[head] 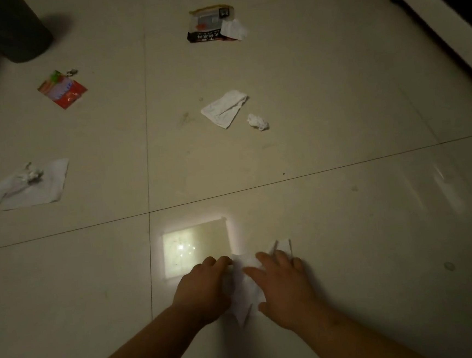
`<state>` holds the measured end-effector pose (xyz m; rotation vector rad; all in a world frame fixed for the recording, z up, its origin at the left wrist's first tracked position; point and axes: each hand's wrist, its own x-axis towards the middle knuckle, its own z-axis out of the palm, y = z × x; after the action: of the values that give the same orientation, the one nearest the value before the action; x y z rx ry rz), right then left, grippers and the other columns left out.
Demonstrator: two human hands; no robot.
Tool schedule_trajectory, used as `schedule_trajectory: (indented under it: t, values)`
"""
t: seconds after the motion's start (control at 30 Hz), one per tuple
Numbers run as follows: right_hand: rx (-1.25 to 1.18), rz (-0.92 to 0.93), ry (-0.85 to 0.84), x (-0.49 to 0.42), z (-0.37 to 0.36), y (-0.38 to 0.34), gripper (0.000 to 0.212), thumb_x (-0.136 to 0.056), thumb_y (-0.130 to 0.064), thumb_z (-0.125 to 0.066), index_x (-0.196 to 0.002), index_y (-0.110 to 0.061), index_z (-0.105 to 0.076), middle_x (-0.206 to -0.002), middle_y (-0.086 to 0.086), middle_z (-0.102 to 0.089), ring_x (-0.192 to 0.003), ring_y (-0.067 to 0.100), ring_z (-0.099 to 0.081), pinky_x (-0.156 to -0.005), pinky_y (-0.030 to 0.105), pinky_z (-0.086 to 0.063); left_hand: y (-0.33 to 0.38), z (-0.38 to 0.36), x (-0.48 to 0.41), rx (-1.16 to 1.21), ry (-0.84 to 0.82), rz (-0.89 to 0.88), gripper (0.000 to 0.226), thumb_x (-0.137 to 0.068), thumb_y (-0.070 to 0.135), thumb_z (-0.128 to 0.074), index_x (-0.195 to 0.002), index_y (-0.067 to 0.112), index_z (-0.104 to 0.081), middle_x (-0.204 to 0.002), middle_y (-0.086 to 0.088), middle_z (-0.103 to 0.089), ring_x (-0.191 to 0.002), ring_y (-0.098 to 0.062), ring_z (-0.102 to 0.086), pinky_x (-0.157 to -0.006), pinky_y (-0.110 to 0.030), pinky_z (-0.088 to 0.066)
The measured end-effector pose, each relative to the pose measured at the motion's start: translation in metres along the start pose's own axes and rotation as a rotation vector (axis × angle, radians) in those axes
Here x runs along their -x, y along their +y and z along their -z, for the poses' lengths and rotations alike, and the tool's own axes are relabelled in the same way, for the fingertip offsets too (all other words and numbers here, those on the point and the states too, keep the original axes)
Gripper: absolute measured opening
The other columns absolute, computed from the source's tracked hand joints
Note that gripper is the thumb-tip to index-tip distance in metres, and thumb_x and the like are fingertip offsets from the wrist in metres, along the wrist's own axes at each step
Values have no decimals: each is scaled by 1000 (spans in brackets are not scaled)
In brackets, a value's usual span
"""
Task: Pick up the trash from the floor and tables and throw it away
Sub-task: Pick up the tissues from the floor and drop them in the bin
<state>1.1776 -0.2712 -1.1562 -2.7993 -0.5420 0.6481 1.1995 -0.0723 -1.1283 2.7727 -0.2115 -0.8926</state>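
Observation:
A crumpled white tissue (246,289) lies on the pale tiled floor between my hands. My left hand (203,288) grips its left side with curled fingers, and my right hand (284,286) presses on its right side. Farther off lie a flat white tissue (224,108), a small tissue ball (257,121), a white tissue with a crumpled lump (27,184), a red snack wrapper (63,89) and a black-and-white food packet (210,24).
A dark round bin (13,29) stands at the top left. A white furniture edge (437,18) runs along the top right. A bright reflection (195,248) shines on the tile just ahead of my left hand.

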Motion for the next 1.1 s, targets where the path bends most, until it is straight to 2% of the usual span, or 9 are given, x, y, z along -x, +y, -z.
schedule_trajectory:
  t: [0.07,0.17,0.3,0.4,0.53,0.67,0.83,0.97,1.1]
  values:
    - [-11,-7,51,-2,-4,1,45,-82,-43,-65,-124,-37,-49,-136,0,-42,-123,31,-41,-101,47,-38,-3,1,2,-17,11,-1,66,-77,41,-66,-138,37,-41,-128,6,-54,-109,-18,-57,-79,-29,-46]
    - [-64,-36,46,-5,-6,6,26,-83,-30,-61,-108,-31,-56,-115,1,-51,-106,28,-48,-89,40,-43,-5,4,5,-30,14,3,68,-76,46,-64,-138,38,-40,-130,7,-52,-112,-19,-56,-82,-32,-47]
    - [-180,-92,43,-2,-1,18,26,-84,-25,-56,-110,-29,-54,-111,-1,-54,-103,23,-49,-83,35,-43,-3,10,8,-34,14,4,68,-73,50,-57,-138,39,-39,-131,6,-52,-113,-20,-55,-85,-34,-48]
    - [-265,-112,81,2,7,25,32,-81,-33,-61,-111,-34,-54,-110,-6,-55,-101,21,-50,-82,34,-44,-1,18,7,-33,27,-6,64,-75,47,-58,-136,40,-40,-130,8,-53,-112,-19,-55,-86,-34,-48]
    - [-271,-129,22,10,11,28,34,-78,-42,-63,-110,-34,-52,-111,-6,-53,-102,19,-48,-84,32,-44,9,15,3,-32,-9,-43,65,-77,47,-63,-138,41,-39,-131,8,-53,-114,-19,-54,-89,-34,-49]
    - [-252,-128,39,13,6,28,26,-81,-38,-57,-105,-30,-52,-110,-4,-52,-102,20,-46,-84,33,-42,14,-2,-1,-22,-26,-56,68,-74,40,-61,-137,42,-38,-130,8,-52,-111,-20,-54,-87,-35,-49]
    - [-206,-92,59,12,-1,26,20,-84,-32,-56,-102,-26,-53,-108,0,-54,-101,24,-49,-86,37,-42,3,-4,4,-76,-12,-50,68,-76,48,-59,-140,40,-37,-132,7,-51,-113,-21,-54,-88,-36,-48]
    - [-314,-104,72,12,5,28,16,-79,-21,-59,-95,-23,-55,-101,1,-58,-96,24,-53,-76,33,-38,-2,8,7,-164,-14,-37,75,-75,44,-63,-143,39,-32,-136,6,-48,-117,-22,-52,-92,-37,-45]
    - [-370,-104,106,23,32,27,22,-73,-21,-66,-90,-25,-54,-95,-3,-59,-89,20,-52,-69,29,-36,10,38,15,-193,14,-38,80,-75,47,-68,-145,37,-31,-138,4,-49,-121,-22,-51,-98,-39,-44]
